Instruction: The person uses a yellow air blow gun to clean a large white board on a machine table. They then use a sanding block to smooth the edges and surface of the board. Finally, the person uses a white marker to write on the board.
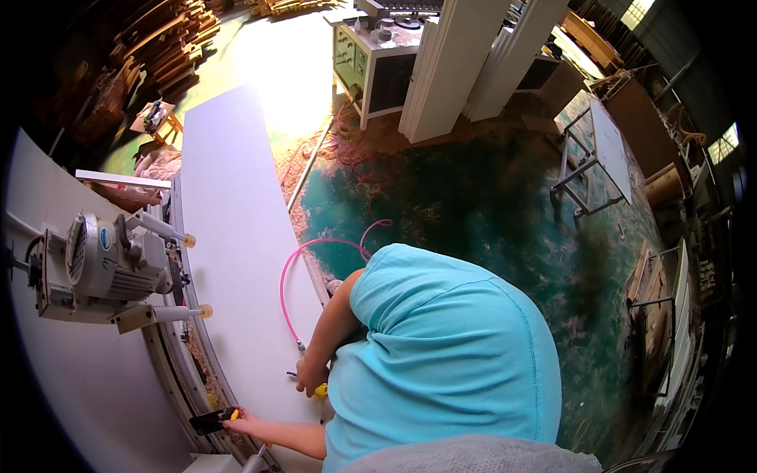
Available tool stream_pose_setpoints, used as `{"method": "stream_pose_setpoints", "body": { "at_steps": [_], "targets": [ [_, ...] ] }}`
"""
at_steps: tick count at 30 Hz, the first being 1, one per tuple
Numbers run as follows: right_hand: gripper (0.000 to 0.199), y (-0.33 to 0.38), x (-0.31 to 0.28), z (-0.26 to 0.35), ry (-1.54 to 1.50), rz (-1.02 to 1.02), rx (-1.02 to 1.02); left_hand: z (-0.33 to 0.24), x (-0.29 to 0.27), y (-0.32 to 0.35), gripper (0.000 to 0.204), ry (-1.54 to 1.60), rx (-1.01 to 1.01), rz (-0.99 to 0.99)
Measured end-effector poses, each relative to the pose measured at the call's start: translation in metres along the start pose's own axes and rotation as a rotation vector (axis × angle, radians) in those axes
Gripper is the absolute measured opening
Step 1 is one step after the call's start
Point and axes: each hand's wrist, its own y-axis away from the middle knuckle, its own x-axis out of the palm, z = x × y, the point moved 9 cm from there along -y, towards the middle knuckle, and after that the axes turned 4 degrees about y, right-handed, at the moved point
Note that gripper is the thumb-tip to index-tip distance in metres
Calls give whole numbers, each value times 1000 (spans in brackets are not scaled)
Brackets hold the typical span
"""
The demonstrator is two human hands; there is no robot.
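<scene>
Both hands work at the near end of a long white panel (229, 236). The panel lies on the pale table (63, 394) of a woodworking machine, and its long axis runs from the lower centre of the frame up toward the upper left.

The left hand (246, 423) is at the lower left, on the panel's left edge where it meets the table. Its fingers are closed around a small black and yellow tool (213, 420), which points away from the hand toward the left of the frame.

The right hand (311, 377) is a little higher and further right, on the panel's opposite edge and close against the turquoise shirt (449, 355). It is clenched over a yellow-ended tool (321, 389), of which only the yellow tip shows below the knuckles. What kind of tool it is cannot be told.

A pink air hose (285, 276) loops across the panel's right edge and comes down to a metal fitting just above this hand, so the hose lies up-frame from the right fingers.

The two hands sit near each other across the panel's width. The left is the nearer to the grey power feeder (95, 268), which stands at mid-left with its two yellow-tipped rods reaching toward the panel.

Sawdust covers the green floor (473, 205) to the right.
</scene>
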Motion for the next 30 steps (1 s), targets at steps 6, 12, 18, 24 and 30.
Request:
{"method": "stream_pose_setpoints", "body": {
  "at_steps": [6,12,18,24,30],
  "targets": [
    [53,26,-110,-18,-14,-728,226,76,25,153,34,21,-478,93],
    [52,54,-75,-73,-610,-680,433,107,84,257,38,-40,-818,377],
    [46,131,-70,-102,-686,-733,954,113,161,306,36,-395,-556,764],
    [51,152,-123,-51,212,-1029,485,144,160,307,35,-365,-690,675],
    [53,116,-81,-80,-177,-259,705,141,117,309,32,-230,-790,647]
  ]
}}
